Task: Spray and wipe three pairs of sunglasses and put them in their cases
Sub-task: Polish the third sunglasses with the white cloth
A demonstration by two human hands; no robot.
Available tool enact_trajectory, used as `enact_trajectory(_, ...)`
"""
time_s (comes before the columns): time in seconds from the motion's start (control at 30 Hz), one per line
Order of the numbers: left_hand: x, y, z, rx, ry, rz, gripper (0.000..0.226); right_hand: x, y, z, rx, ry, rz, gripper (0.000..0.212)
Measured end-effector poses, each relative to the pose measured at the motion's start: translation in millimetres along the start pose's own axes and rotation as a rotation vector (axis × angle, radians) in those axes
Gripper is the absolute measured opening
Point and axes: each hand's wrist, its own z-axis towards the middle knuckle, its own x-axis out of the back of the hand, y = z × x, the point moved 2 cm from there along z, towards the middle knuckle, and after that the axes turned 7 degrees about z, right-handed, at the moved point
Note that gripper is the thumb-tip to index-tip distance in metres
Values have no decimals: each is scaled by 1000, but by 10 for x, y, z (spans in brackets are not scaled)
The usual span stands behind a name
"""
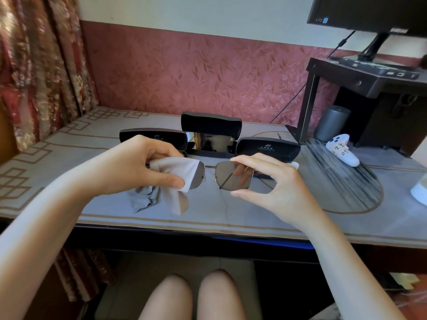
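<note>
Head view: lens wipe, both hands on sunglasses

Head view: my left hand pinched a pale cloth over one lens of the sunglasses. My right hand pinched the other lens rim between thumb and forefinger. I held the pair above the desk, near its front edge and just in front of three black cases. The left case and right case looked closed. The middle case stood open with a second dark pair inside. A white controller lay far right.
</note>
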Motion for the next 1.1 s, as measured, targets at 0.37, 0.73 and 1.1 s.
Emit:
enact_trajectory(0.37, -140, 161, 43, -28, 138, 48, 4, -20, -56, -3, 93, -16, 0, 43)
enact_trajectory(0.73, -195, 123, 100, -84, 275, 14, 15, 7, -77, -14, 94, 25, 86, 47)
enact_trajectory(1.1, -66, 65, 10, 14, 383, -74, 12, 39, 11, -23, 105, 68, 91, 48)
